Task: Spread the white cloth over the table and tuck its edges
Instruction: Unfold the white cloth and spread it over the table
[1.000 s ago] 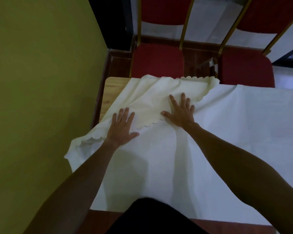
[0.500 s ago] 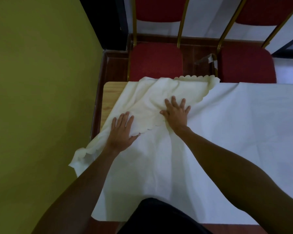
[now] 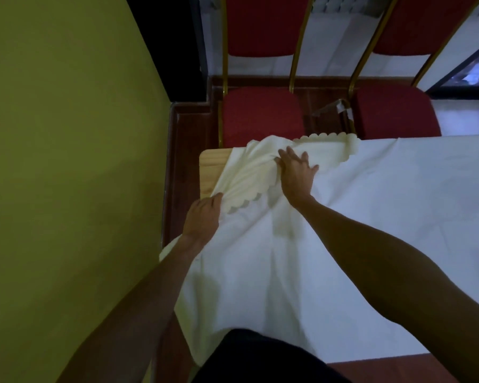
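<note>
A white cloth covers most of the wooden table, whose far left corner shows bare. A cream flap with a scalloped edge is folded back over that corner and bunched into ridges. My left hand sits at the table's left edge with its fingers curled round the flap's near end. My right hand lies farther in, fingers spread flat on the flap, pressing the bunched fabric near the far edge. The cloth hangs over the near left corner.
A yellow-green wall runs close along the table's left side, leaving a narrow strip of dark floor. Two red chairs with gold frames stand pushed against the far edge. A dark garment is at the bottom.
My left hand went from lying flat to curling on the flap's near end at the left edge. My right hand slid farther up the flap, and the fabric bunched between them.
</note>
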### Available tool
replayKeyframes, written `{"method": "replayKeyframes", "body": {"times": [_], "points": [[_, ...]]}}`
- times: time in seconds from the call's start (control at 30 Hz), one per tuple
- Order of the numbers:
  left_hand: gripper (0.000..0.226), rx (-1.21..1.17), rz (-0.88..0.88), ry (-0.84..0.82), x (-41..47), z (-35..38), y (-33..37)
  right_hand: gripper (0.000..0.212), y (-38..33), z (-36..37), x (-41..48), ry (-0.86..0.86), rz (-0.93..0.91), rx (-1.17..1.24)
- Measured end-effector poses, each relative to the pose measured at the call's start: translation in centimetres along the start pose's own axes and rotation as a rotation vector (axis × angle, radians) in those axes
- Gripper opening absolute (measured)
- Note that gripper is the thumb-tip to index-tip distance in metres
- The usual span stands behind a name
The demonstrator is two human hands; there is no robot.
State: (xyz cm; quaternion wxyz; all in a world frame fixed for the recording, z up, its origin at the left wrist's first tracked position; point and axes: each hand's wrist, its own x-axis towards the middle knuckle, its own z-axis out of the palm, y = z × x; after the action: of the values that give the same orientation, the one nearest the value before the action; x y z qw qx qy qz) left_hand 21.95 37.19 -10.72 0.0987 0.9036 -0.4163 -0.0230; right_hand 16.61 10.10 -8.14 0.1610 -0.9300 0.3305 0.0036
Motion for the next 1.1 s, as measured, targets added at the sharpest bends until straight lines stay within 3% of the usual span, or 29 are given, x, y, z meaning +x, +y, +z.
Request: {"method": "replayKeyframes", "body": {"times": [0.17,0.37,0.5,0.8,0.9,1.03,1.1], "points": [[0.047,0.054,-0.041,0.064,1.9,-5.1,-7.3,0.037,-12.0,-1.4,2.7,0.067,0.184,0.251],[0.036,0.271,0.024,0.138,-0.2,-10.9,-17.3,0.035,-24.8,-2.3,5.1,0.093,-0.054,0.5],[0.03,0.289,0.003,0.119,-0.2,-12.3,-19.3,0.033,-30.3,-4.6,6.2,0.123,-0.142,0.545],[0.033,0.342,-0.096,0.063,2.8,-16.6,-21.8,0.035,-34.0,-9.5,9.1,0.108,-0.293,0.56],[0.03,0.329,-0.136,0.013,2.6,-16.8,-22.6,0.035,-33.9,-10.5,9.6,-0.02,-0.331,0.461],[0.016,0.145,-0.298,-0.031,2.1,-16.5,-23.3,0.067,-31.5,-9.5,10.2,-0.224,-0.321,0.302],[0.023,0.098,-0.311,-0.017,2.2,-16.7,-23.1,0.065,-29.9,-9.3,9.3,-0.265,-0.325,0.191]]}}
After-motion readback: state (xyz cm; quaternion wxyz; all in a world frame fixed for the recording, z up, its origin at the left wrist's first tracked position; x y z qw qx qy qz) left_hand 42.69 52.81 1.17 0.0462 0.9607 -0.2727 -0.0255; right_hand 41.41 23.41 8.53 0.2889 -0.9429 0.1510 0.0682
